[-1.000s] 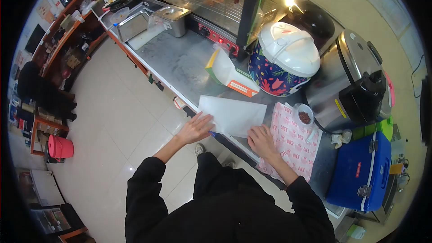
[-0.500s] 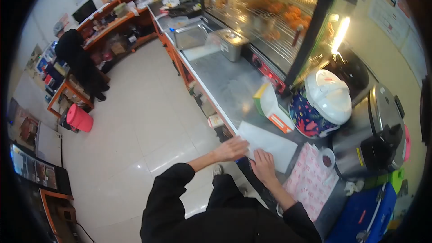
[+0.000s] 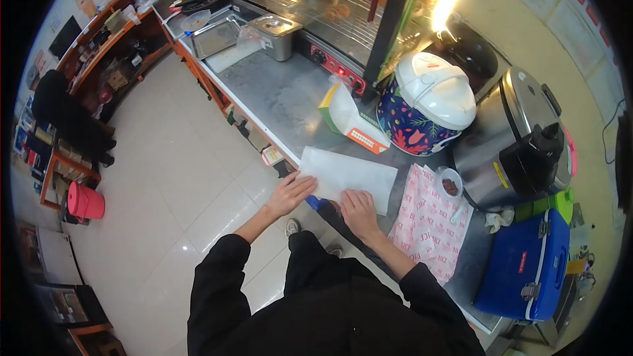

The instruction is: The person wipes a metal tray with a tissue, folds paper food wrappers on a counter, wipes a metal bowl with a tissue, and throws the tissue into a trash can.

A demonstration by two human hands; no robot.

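Note:
A plain white paper sheet [image 3: 353, 177] lies on the metal counter, reaching its front edge. My left hand [image 3: 292, 192] holds the sheet's left end, fingers together over the top. At the near edge, my right hand [image 3: 359, 213] grips the paper with bent fingers; the undersides of both hands are hidden. Just beyond the sheet is an open food carton [image 3: 349, 115] in white, green, yellow and orange. Pink-printed wrapping paper [image 3: 428, 227] lies to the right, with a small bowl of dark red contents [image 3: 450, 184] on its far corner.
A heated display case [image 3: 316, 6] with fried food backs the counter [image 3: 264, 89]. Rightward stand a flowered rice cooker [image 3: 422, 109], a steel urn [image 3: 498, 145] and a blue cooler box [image 3: 527, 264]. Steel pans [image 3: 277, 34] sit farther left. Another person [image 3: 62, 109] stands across the room near a pink bin [image 3: 86, 201].
The camera view has shifted, so the counter appears farther left and more of the cooler box shows. Both hands stay at the white paper, the left still at its left end.

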